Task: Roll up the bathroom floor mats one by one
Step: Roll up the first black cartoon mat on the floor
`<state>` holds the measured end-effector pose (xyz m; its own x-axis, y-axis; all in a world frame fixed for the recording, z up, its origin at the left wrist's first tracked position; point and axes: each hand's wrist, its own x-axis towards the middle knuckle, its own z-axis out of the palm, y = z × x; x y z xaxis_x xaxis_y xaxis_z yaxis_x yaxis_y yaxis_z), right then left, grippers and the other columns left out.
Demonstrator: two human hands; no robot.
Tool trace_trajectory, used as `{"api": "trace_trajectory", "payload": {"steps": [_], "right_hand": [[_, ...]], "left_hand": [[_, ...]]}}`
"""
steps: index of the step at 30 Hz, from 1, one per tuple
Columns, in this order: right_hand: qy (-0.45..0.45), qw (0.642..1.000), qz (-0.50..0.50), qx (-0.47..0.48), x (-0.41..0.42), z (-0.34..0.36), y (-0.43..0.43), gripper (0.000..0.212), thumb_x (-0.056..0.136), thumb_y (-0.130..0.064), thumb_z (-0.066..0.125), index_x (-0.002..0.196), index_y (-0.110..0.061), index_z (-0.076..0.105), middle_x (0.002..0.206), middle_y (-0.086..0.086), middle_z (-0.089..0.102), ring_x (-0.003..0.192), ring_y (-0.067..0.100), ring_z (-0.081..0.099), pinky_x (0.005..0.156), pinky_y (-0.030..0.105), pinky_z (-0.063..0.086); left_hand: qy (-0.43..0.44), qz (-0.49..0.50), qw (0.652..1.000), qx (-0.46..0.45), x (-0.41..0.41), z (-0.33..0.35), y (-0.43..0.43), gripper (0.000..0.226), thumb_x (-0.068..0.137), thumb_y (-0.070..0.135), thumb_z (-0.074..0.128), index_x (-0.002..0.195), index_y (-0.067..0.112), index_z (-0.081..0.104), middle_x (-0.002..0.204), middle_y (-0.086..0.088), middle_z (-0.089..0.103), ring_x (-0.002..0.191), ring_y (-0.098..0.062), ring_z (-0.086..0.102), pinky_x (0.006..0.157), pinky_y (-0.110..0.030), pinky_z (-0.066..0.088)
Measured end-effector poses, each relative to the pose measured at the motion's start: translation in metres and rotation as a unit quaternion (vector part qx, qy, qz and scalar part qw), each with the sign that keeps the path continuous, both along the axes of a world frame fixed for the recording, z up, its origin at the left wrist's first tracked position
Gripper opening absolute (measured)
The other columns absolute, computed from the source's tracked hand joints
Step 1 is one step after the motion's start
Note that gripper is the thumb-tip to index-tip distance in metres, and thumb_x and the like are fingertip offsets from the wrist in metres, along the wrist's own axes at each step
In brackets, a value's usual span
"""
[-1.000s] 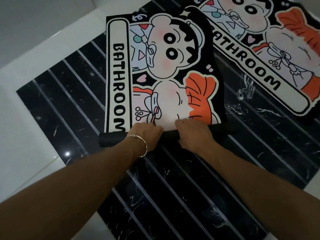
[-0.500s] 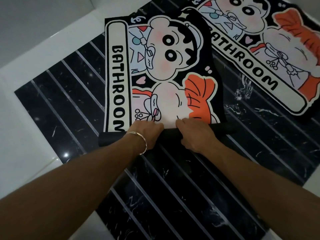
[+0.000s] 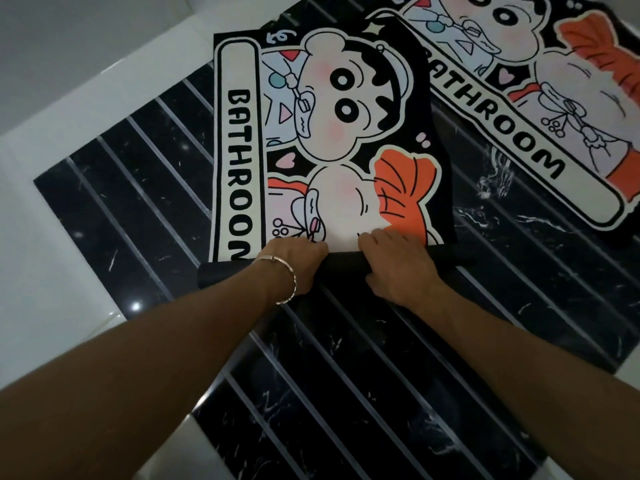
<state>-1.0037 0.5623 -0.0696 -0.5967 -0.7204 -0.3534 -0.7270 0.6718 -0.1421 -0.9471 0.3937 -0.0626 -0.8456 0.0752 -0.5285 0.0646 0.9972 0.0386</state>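
A cartoon-printed mat (image 3: 325,133) with the word BATHROOM lies on the dark floor, its near end wound into a thin black roll (image 3: 343,266). My left hand (image 3: 298,261), with a silver bracelet on the wrist, presses on the roll left of centre. My right hand (image 3: 398,261) grips the roll just right of centre, fingertips on the printed face. A second mat (image 3: 519,98) with the same print lies flat at the upper right, its corner tucked under the first mat's far edge.
The floor is black marble tile (image 3: 145,188) with pale grout stripes. A white ledge (image 3: 52,140) borders it on the left and far side, and a white edge (image 3: 620,375) shows at the lower right.
The roll has advanced slightly up the mat, covering a bit more of the print. Both hands stay on the roll in the same places.
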Motion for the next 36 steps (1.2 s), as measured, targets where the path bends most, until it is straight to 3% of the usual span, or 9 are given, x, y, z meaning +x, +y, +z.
{"api": "trace_trajectory", "payload": {"steps": [3,8,10,14,20,26,28,32,36], "right_hand": [[0.006,1.0,-0.003,0.028,0.001,-0.002,0.002,0.035,0.085,-0.025,0.06,0.116,-0.015,0.045,0.108,0.005,0.054,0.102,0.023,0.049,0.084,0.036,0.035],[-0.066,0.997,0.001,0.05,-0.013,-0.004,-0.007,0.021,0.085,-0.023,0.059,0.101,-0.013,0.05,0.097,0.006,0.061,0.076,0.017,0.045,0.053,0.026,0.027],[-0.052,0.998,0.001,0.038,-0.01,-0.004,-0.007,0.023,0.084,-0.021,0.06,0.101,-0.013,0.048,0.098,0.006,0.059,0.078,0.018,0.045,0.059,0.027,0.029],[0.031,0.999,-0.004,0.027,0.003,-0.005,-0.002,0.034,0.083,-0.026,0.06,0.112,-0.017,0.045,0.108,0.004,0.052,0.103,0.023,0.049,0.085,0.036,0.036],[-0.089,0.995,-0.015,0.041,-0.018,-0.002,-0.008,0.018,0.083,-0.024,0.057,0.086,-0.02,0.04,0.09,0.004,0.057,0.073,0.019,0.046,0.059,0.027,0.031],[0.015,1.0,-0.021,-0.004,-0.005,-0.004,0.0,0.028,0.08,-0.027,0.063,0.099,-0.018,0.045,0.094,0.001,0.051,0.087,0.019,0.048,0.075,0.032,0.034],[-0.003,1.0,-0.025,0.016,-0.01,-0.003,0.0,0.026,0.083,-0.029,0.062,0.101,-0.017,0.048,0.093,0.001,0.053,0.08,0.018,0.047,0.069,0.03,0.033],[-0.067,0.997,-0.035,0.033,-0.02,-0.002,-0.005,0.015,0.085,-0.027,0.059,0.093,-0.017,0.05,0.089,0.002,0.058,0.073,0.016,0.045,0.06,0.027,0.029],[-0.024,0.999,-0.03,-0.001,-0.01,-0.001,-0.008,0.023,0.083,-0.026,0.061,0.099,-0.016,0.049,0.097,0.004,0.058,0.084,0.021,0.051,0.067,0.029,0.031]], "left_hand": [[0.021,0.0,1.0,-0.001,0.001,0.0,0.001,0.035,0.089,0.025,0.057,0.12,0.017,0.044,0.11,-0.006,0.06,0.099,-0.027,0.061,0.068,-0.033,0.037],[0.079,-0.002,0.997,-0.015,0.017,-0.008,0.006,0.037,0.089,0.017,0.055,0.121,0.016,0.035,0.112,-0.005,0.055,0.1,-0.026,0.059,0.069,-0.034,0.04],[0.053,0.012,0.998,-0.007,0.014,-0.008,0.003,0.031,0.09,0.017,0.054,0.118,0.015,0.039,0.109,-0.006,0.059,0.098,-0.027,0.061,0.071,-0.035,0.042],[0.029,0.015,0.999,-0.006,0.003,-0.006,0.0,0.033,0.09,0.021,0.054,0.12,0.015,0.043,0.109,-0.008,0.061,0.1,-0.029,0.061,0.07,-0.035,0.04],[0.103,-0.015,0.995,-0.006,0.015,-0.009,0.002,0.04,0.09,0.021,0.055,0.124,0.016,0.035,0.112,-0.005,0.054,0.098,-0.025,0.058,0.065,-0.033,0.038],[-0.013,0.018,0.998,0.061,-0.008,0.004,-0.005,0.028,0.085,0.026,0.059,0.111,0.021,0.052,0.101,-0.003,0.063,0.097,-0.025,0.061,0.07,-0.031,0.039],[-0.008,0.019,0.997,0.07,-0.008,0.005,-0.003,0.029,0.084,0.027,0.06,0.112,0.021,0.052,0.101,-0.002,0.063,0.095,-0.023,0.061,0.07,-0.03,0.039],[0.097,-0.01,0.995,0.03,0.006,-0.004,0.001,0.039,0.087,0.027,0.057,0.12,0.018,0.039,0.105,-0.001,0.059,0.093,-0.024,0.061,0.064,-0.033,0.039],[0.027,0.014,0.999,0.036,0.0,-0.002,-0.005,0.032,0.087,0.028,0.057,0.116,0.019,0.047,0.101,-0.005,0.063,0.092,-0.026,0.062,0.069,-0.034,0.043]]}}
